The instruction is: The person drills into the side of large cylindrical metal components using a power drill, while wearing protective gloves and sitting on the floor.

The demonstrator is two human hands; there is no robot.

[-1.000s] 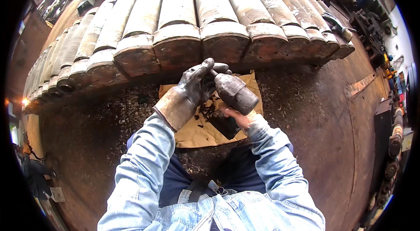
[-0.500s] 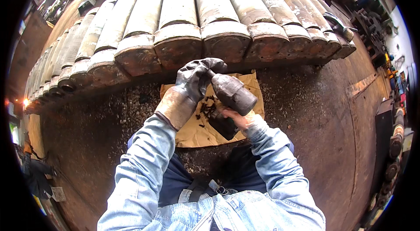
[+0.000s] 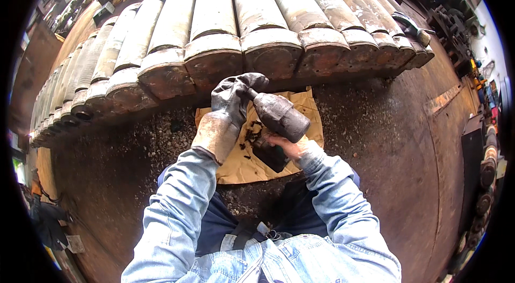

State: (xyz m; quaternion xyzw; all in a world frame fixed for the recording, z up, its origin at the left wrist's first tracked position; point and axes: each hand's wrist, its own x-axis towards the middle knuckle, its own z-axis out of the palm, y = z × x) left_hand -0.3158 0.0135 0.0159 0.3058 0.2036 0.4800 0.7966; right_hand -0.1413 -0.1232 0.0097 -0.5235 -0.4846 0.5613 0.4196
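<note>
My right hand (image 3: 291,147), bare, is wrapped round the handle of a dark, grimy cordless impact driver (image 3: 281,117). The tool's body points up and to the left, with its block-shaped battery base below my fingers. My left hand (image 3: 233,95) wears a black-coated work glove with a tan cuff. Its fingers curl closed around the short shaft at the driver's nose, and they hide the shaft's tip. Beneath both hands a sheet of brown paper (image 3: 236,168) lies on the floor, with dark crumbs and scraps scattered over it.
A long curved-looking row of worn metal rollers (image 3: 214,9) stands just beyond the paper. A dark glove or tool (image 3: 410,28) rests on its right end. Pale grit (image 3: 171,127) litters the brown floor. Metal parts (image 3: 485,176) line the right side.
The view has shifted a little, so the rollers sit slightly further left. My hands and the driver are marginally further left in the picture, with both grips unchanged.
</note>
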